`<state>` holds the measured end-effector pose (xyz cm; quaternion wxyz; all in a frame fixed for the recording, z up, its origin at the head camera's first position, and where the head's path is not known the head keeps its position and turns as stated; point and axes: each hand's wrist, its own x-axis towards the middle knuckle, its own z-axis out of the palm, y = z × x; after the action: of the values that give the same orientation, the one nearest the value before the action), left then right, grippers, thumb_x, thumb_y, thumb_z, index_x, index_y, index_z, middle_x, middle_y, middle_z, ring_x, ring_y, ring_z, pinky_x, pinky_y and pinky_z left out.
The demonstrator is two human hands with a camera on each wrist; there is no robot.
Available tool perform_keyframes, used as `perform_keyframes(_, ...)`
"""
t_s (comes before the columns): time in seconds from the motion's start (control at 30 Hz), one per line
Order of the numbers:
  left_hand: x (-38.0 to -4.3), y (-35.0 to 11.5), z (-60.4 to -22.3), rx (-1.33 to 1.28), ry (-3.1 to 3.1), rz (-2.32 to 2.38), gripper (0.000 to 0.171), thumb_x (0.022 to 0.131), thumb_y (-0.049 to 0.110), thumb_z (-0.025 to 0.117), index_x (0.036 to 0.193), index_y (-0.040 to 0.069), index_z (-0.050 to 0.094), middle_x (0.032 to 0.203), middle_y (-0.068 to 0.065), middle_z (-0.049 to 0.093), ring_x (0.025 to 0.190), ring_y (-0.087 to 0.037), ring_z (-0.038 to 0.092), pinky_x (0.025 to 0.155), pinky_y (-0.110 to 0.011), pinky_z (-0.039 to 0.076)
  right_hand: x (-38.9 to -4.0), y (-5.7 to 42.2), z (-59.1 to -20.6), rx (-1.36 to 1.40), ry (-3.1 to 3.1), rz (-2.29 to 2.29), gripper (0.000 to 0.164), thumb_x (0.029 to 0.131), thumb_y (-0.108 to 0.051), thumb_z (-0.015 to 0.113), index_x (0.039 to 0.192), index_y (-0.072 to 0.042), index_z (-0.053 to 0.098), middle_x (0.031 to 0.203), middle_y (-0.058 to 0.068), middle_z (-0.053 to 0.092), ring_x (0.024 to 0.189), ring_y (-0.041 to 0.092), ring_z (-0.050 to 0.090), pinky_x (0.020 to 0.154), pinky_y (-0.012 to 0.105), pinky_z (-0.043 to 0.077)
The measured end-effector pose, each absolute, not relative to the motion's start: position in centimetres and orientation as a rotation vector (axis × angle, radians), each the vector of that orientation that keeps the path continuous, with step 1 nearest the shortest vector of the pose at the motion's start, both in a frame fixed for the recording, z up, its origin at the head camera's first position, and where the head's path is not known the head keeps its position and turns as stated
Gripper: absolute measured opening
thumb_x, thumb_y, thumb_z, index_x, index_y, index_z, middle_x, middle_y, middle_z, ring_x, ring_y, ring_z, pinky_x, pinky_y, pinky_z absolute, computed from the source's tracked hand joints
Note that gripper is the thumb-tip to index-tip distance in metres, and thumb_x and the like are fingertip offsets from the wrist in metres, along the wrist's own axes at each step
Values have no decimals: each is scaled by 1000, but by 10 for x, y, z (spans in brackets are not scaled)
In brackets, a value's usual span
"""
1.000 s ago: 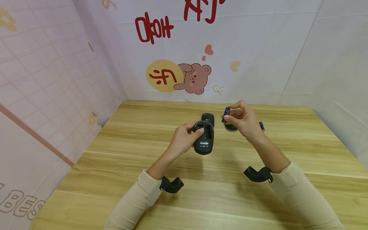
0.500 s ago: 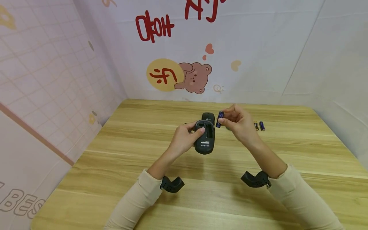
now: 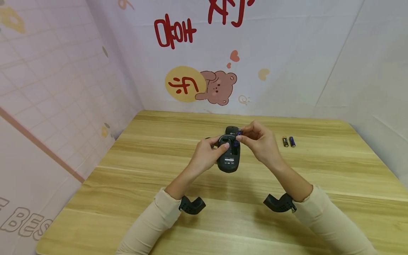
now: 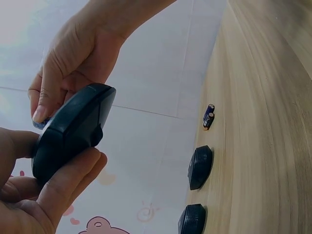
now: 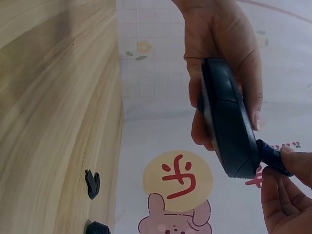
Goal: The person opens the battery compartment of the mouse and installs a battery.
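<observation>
My left hand (image 3: 207,154) grips a black computer mouse (image 3: 228,164) above the table, underside facing up, its battery slot uncovered. The thumb lies across the underside; the other fingers support it from below, as the left wrist view shows. Between thumb and fingertips my right hand (image 3: 262,141) pinches a purple-blue battery (image 5: 271,155). That battery is tilted, its lower end right at the slot's far end in the head view. The right wrist view has it meeting the edge of the held mouse (image 5: 231,126). Fingertips partly hide the battery.
Two loose batteries, one black and gold (image 3: 285,141), one purple-blue (image 3: 292,141), lie on the table (image 3: 159,159) at right. Behind the held mouse rests another black mouse (image 3: 232,130). The left wrist view shows a further mouse (image 4: 200,167). A small black cover-like piece (image 5: 92,184) lies nearby.
My right hand has moved left and slightly down with the battery, from beside the mouse to its slot. The loose batteries have come into full view. My left hand stays nearly still.
</observation>
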<state>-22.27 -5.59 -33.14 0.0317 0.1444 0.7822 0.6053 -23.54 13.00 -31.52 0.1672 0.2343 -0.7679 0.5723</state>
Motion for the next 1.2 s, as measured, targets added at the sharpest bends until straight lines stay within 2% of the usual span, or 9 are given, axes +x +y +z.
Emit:
perform_keyframes(0.27,-222,-56,-330,432,2430,1837,43,92,21,59,131,4,52,91,-9,67,69,-15,67,57,-29,56,-234,125,-317,700,-2198,1468,11,77,4,71,85,4,64,89,15,65,72,9,63,64,19,53)
perform_keyframes(0.57,-222,-55,-328,451,2417,1865,41,92,21,60,128,4,55,91,-11,67,70,-16,67,56,-30,56,-229,123,-319,744,-2187,1409,9,76,4,72,81,1,64,86,11,64,74,11,57,60,16,44)
perform_keyframes(0.67,-222,-55,-327,439,2415,1873,41,92,21,60,129,4,54,92,-11,66,70,-15,66,56,-29,56,-230,124,-320,760,-2182,1416,9,76,4,72,81,1,65,87,11,64,77,13,56,62,15,44)
perform_keyframes(0.9,-212,-55,-311,416,2421,1849,41,93,14,57,130,-1,50,98,-19,65,77,-23,67,59,-30,57,-227,123,-320,755,-2227,1366,10,75,1,74,81,-1,66,90,10,64,83,20,57,64,19,43)
perform_keyframes(1.07,-223,-56,-327,426,2396,1885,43,92,20,60,131,4,51,100,-16,65,76,-20,67,57,-30,57,-227,123,-320,737,-2240,1351,10,75,0,74,82,-1,67,91,10,66,84,21,56,66,23,45)
perform_keyframes(1.2,-222,-55,-328,434,2401,1900,43,92,20,60,131,5,52,99,-15,65,73,-18,67,56,-30,56,-227,124,-320,753,-2252,1369,9,77,0,73,83,0,66,103,13,64,92,22,57,75,30,50)
